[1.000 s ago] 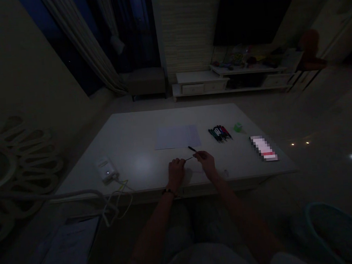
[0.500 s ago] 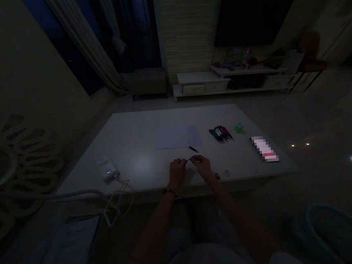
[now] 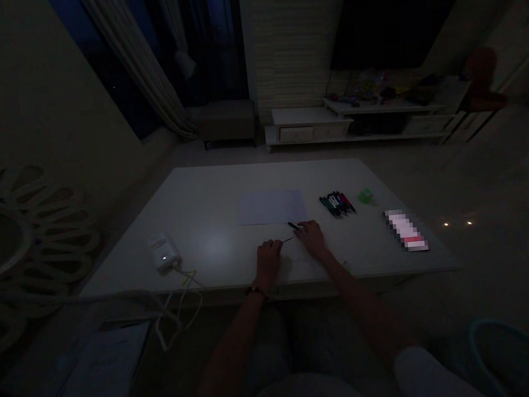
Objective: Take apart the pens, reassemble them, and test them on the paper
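The room is very dark. On the white table [image 3: 208, 191] my left hand [image 3: 268, 257] is curled closed and pinches a thin stick-like part [image 3: 287, 240] that pokes out to the right. My right hand [image 3: 313, 237] reaches forward onto a small dark pen piece [image 3: 293, 225] just in front of the sheet of paper [image 3: 272, 207]. Its fingers are bent over that piece, though whether they grip it is unclear.
A row of several pens [image 3: 337, 204] and a small green object [image 3: 365, 196] lie right of the paper. A blurred flat packet [image 3: 406, 230] lies further right. A white adapter [image 3: 164, 255] with cables sits at the left. A teal basket [image 3: 514, 356] stands on the floor.
My right hand left the left hand and moved forward to the dark pen piece by the paper. The left hand stayed put with the thin part.
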The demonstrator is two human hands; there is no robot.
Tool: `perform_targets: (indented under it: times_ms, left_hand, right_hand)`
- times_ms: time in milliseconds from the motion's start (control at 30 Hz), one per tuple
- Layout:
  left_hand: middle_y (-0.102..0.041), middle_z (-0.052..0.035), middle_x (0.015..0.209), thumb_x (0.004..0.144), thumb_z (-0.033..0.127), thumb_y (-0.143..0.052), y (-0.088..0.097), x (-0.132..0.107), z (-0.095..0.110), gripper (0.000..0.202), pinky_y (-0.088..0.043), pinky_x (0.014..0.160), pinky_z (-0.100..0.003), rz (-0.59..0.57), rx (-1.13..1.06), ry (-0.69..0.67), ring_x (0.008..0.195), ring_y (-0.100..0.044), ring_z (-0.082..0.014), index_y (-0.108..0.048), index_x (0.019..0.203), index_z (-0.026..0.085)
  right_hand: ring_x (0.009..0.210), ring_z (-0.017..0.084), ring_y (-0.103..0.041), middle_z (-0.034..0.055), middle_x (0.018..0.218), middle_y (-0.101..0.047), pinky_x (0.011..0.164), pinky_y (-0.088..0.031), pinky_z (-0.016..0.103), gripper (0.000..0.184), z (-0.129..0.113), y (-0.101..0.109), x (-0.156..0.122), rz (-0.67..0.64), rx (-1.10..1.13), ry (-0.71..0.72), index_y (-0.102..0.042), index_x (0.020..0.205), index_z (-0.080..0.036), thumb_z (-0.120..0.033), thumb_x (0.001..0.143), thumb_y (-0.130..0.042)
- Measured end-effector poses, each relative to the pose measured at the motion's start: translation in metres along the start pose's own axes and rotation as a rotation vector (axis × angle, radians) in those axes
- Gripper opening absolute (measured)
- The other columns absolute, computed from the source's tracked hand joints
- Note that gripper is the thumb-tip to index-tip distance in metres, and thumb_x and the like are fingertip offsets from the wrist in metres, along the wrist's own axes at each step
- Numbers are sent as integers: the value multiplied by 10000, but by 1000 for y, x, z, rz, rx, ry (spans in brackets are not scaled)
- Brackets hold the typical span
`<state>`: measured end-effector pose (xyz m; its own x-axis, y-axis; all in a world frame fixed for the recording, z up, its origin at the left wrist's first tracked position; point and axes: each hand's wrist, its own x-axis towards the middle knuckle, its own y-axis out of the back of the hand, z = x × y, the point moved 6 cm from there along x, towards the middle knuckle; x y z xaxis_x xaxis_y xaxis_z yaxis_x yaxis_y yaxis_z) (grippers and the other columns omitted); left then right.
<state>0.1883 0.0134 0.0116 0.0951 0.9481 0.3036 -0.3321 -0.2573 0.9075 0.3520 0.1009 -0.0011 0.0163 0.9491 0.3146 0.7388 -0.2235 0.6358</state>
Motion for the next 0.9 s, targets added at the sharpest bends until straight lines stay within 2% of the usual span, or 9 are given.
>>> perform_targets:
  times_ms: [100, 167, 300, 400, 467, 733, 900]
  left_hand:
    - [-561, -55, 912, 909, 192, -367, -1, 0, -1, 191, -332, 767, -324, -13, 4, 8, 875, -476, -184, -543, 983, 212]
    - [-561, -58, 911, 910, 199, -368, -1, 1, -1, 191, -331, 767, -324, -8, 7, 14, 878, -476, -185, -544, 983, 209]
    - [-560, -58, 904, 918, 210, -349, 0, 1, 1, 203, -331, 754, -323, -2, 23, -6, 870, -480, -187, -545, 972, 208]
    - [-558, -60, 907, 917, 207, -350, 1, 0, 4, 204, -333, 760, -329, 3, 46, -31, 876, -480, -191, -545, 973, 212]
    - [-558, -62, 914, 910, 203, -368, 0, 0, 5, 194, -333, 769, -332, -8, 57, -41, 885, -480, -192, -549, 977, 216]
    - [-559, -59, 917, 915, 224, -367, 1, -1, 6, 190, -329, 765, -324, -12, 66, -59, 889, -483, -190, -545, 984, 226]
    - [-570, -48, 911, 927, 265, -351, -4, -2, 8, 198, -326, 766, -311, -33, 75, -121, 892, -491, -184, -540, 966, 221]
  right_hand:
    - [925, 216, -548, 113, 937, -617, 836, -405, 327, 163, -5, -4, 5, -30, -40, 24, -668, 822, -172, -286, 735, -590]
    - [863, 196, -570, 87, 883, -640, 786, -423, 313, 170, -3, 1, -1, -79, 64, 10, -648, 846, -173, -269, 768, -531]
    - [758, 168, -592, 42, 846, -671, 710, -442, 289, 215, -3, 28, -25, -161, 261, 49, -634, 915, -192, -298, 791, -493]
    - [780, 176, -593, 57, 903, -676, 718, -444, 299, 219, -10, 49, -37, -141, 254, 114, -657, 897, -198, -325, 784, -518]
    - [775, 179, -596, 63, 899, -677, 713, -448, 306, 223, -16, 54, -39, -143, 246, 144, -663, 895, -198, -330, 787, -519]
    - [773, 171, -596, 55, 872, -669, 716, -459, 302, 182, -36, 49, -39, -163, 240, 311, -670, 905, -208, -288, 805, -540]
    - [785, 171, -606, 43, 848, -682, 735, -454, 303, 165, -39, 37, -39, -231, 185, 320, -682, 895, -221, -280, 777, -582]
